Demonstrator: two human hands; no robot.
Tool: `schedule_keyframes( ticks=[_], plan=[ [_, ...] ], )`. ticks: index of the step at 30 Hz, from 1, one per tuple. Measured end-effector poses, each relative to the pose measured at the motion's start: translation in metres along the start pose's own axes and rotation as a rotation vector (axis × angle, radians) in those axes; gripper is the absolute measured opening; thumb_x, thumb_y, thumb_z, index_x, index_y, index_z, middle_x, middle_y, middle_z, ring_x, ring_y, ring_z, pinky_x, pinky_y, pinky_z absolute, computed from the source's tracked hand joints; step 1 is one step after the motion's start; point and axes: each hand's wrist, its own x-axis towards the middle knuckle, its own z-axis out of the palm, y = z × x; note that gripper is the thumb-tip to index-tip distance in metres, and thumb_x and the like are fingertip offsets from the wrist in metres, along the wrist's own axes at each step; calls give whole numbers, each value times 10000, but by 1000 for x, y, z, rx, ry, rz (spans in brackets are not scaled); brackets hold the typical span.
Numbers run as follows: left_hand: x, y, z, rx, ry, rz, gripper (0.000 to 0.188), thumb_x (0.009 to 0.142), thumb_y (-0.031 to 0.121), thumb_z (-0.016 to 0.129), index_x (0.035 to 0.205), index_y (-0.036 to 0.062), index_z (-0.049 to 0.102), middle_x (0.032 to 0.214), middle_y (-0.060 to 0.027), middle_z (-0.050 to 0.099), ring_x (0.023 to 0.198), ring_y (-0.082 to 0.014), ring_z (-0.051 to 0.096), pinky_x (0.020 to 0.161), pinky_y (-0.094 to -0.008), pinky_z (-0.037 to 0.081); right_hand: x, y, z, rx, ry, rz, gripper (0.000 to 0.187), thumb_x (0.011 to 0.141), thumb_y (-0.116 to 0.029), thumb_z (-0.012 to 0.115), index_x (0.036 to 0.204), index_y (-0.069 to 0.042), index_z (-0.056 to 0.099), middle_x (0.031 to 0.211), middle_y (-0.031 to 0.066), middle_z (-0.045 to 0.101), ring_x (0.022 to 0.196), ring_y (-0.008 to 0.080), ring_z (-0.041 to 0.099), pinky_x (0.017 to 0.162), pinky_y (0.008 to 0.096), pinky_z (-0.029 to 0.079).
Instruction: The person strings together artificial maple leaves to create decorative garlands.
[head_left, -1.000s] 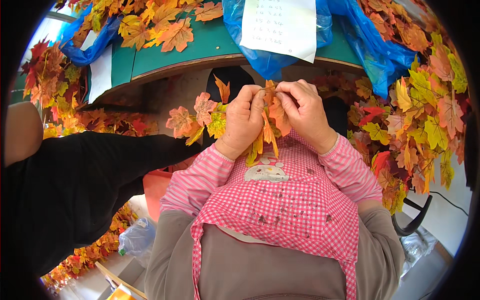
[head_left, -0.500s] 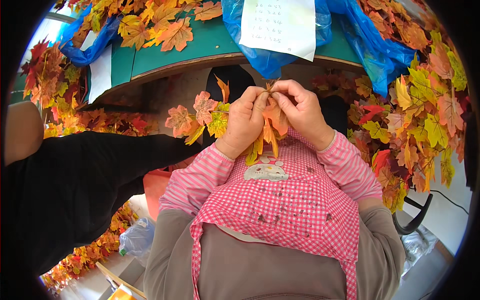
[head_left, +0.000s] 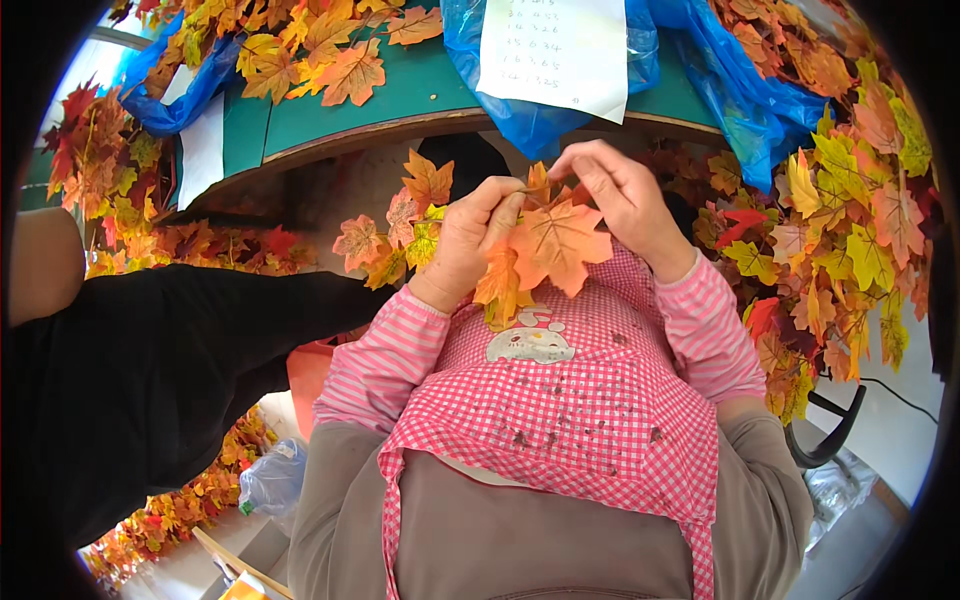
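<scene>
An artificial maple leaf garland (head_left: 562, 245) in orange, with some yellow, hangs in front of my apron. My left hand (head_left: 468, 238) pinches its thin stem between thumb and forefinger. Smaller pink, orange and yellow leaves (head_left: 385, 240) of it stick out on the far side of that hand. My right hand (head_left: 632, 208) is just to the right of the stem, its fingers loosely bent and apart. Its fingertips are beside a small upright orange leaf (head_left: 538, 183); whether they touch it I cannot tell.
A green table (head_left: 400, 85) curves ahead, with blue plastic bags (head_left: 765, 125), a handwritten paper sheet (head_left: 553, 50) and more leaves (head_left: 325, 55). Leaf garlands (head_left: 840, 235) hang thickly at right. Another person's black-clad leg (head_left: 160, 360) is close on my left. A black chair armrest (head_left: 832, 430) stands lower right.
My right hand has come away from the pinch at the stem and loosened its fingers. The large orange leaf has turned and now spreads flat between my hands. My left hand moved slightly left.
</scene>
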Motion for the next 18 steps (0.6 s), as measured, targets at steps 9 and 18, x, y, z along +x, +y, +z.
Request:
schedule_keyframes(
  ticks=[9,18],
  plan=[
    [5,18,-17,376,-74,148,136,841,139,729,853,11,685,686,-86,609,605,-210,608,554,-317,479,21,4,-28,376,-379,268,223,979,-186,519,1156,-53,546,864,23,630,753,78,576,680,210,438],
    [21,44,-4,664,-28,478,258,795,123,715,1024,39,629,995,-115,646,910,-315,615,857,-432,461,16,9,-16,292,-326,244,253,938,-38,561,1188,-50,526,929,5,648,827,54,580,709,208,456]
  ],
)
